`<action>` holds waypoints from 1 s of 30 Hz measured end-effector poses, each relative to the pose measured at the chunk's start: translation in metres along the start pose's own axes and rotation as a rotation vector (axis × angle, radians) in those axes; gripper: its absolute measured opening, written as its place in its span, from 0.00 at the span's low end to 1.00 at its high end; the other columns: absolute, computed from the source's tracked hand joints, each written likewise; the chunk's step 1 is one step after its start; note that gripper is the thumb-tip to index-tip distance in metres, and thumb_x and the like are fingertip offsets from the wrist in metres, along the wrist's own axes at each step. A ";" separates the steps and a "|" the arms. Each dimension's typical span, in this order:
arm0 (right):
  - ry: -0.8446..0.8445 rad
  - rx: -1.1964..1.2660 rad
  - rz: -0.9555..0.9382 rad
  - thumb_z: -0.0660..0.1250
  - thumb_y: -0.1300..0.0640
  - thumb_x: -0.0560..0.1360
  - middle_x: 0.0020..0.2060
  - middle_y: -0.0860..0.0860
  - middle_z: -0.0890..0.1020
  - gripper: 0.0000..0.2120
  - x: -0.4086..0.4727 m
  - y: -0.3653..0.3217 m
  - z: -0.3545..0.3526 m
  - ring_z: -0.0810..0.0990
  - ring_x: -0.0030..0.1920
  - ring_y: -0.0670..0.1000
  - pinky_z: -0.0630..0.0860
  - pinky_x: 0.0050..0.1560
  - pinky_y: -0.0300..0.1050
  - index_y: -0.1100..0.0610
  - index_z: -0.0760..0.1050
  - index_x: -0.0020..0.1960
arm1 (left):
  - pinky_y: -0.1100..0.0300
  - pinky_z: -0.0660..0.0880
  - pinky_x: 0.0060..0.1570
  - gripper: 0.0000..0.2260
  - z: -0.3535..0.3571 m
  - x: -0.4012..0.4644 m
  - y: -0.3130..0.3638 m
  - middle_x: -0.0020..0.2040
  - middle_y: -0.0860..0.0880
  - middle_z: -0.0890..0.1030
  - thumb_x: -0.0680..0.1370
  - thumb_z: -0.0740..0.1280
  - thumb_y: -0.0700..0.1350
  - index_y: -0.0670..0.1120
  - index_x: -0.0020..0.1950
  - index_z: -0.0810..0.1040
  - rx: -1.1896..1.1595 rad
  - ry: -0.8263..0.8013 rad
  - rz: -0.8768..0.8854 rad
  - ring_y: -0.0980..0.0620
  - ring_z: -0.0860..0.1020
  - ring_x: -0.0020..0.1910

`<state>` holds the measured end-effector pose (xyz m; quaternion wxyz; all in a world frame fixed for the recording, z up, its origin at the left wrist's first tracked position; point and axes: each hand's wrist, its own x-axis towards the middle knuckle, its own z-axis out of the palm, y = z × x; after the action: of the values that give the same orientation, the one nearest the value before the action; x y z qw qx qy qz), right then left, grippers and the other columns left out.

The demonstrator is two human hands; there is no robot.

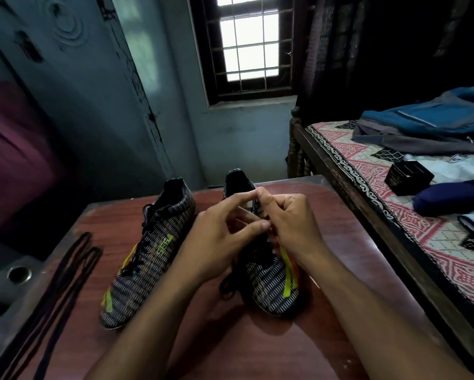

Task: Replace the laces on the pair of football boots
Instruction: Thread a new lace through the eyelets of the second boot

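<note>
Picking at the black lace on the right-hand striped knit football boot (pixel 268 281), left hand (pixel 216 242) and right hand (pixel 290 223) pinch together; its toe points at the person, beside its twin (pixel 148 259) on the reddish wooden table (pixel 230 338), spare dark laces (pixel 57 286) left.

The only marking with readable form was a short wordmark in yellow-green letters on the side of the left boot (pixel 148 256), running along the upper near its middle. The letters appeared to read "SEGA", though the patterned upper and the viewing angle left the reading uncertain. On the bed at the right, a pale cloth (pixel 460 167) carried dark lettering at its far edge; only a single "S" could be made out. The black box (pixel 408 178) near it showed no legible print.
</note>
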<state>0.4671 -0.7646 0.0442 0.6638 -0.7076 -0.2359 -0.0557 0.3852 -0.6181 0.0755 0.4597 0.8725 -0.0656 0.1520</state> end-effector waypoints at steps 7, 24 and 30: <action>0.011 0.052 -0.006 0.61 0.45 0.82 0.38 0.50 0.82 0.16 0.015 0.015 -0.008 0.79 0.38 0.50 0.76 0.41 0.52 0.50 0.81 0.42 | 0.57 0.80 0.49 0.11 0.025 0.010 -0.018 0.47 0.56 0.87 0.81 0.69 0.40 0.53 0.58 0.86 -0.181 0.198 0.040 0.56 0.85 0.45; -0.347 -0.052 0.005 0.71 0.68 0.71 0.46 0.61 0.77 0.14 0.015 0.025 -0.020 0.78 0.40 0.51 0.78 0.44 0.52 0.52 0.77 0.51 | 0.64 0.75 0.47 0.08 0.014 0.011 -0.037 0.46 0.56 0.81 0.78 0.74 0.44 0.55 0.54 0.87 0.174 0.183 0.135 0.59 0.80 0.46; -0.352 0.067 0.078 0.73 0.70 0.72 0.43 0.56 0.79 0.14 0.013 0.028 -0.021 0.82 0.38 0.55 0.82 0.42 0.55 0.54 0.74 0.47 | 0.54 0.78 0.49 0.08 0.008 0.011 -0.037 0.52 0.60 0.79 0.82 0.66 0.53 0.59 0.59 0.82 0.343 0.152 0.069 0.59 0.79 0.50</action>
<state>0.4951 -0.7816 0.0259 0.6370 -0.6926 -0.3224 0.1029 0.4072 -0.6028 0.0459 0.3024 0.9213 -0.0335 0.2422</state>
